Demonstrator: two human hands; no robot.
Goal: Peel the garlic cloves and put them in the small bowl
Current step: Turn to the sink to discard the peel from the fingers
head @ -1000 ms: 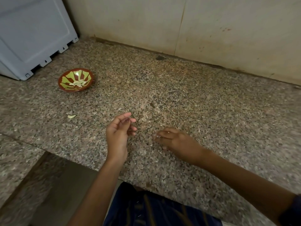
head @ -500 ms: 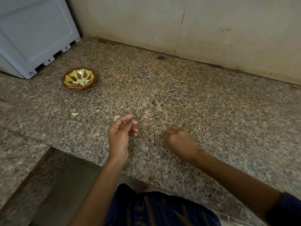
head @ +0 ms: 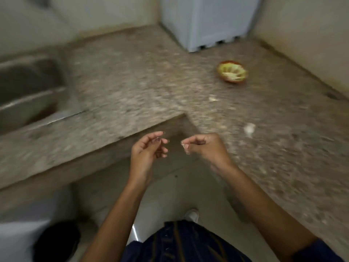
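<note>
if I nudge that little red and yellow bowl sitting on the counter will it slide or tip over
The small bowl looks shallow and wide, so it would probably slide rather than tip. The granite counter appears smooth, so little grip. It seems light, holding only a few pale pieces; the frame is blurred.

home kitchen | granite counter [head: 132,87] | steel sink [head: 28,87]
</note>
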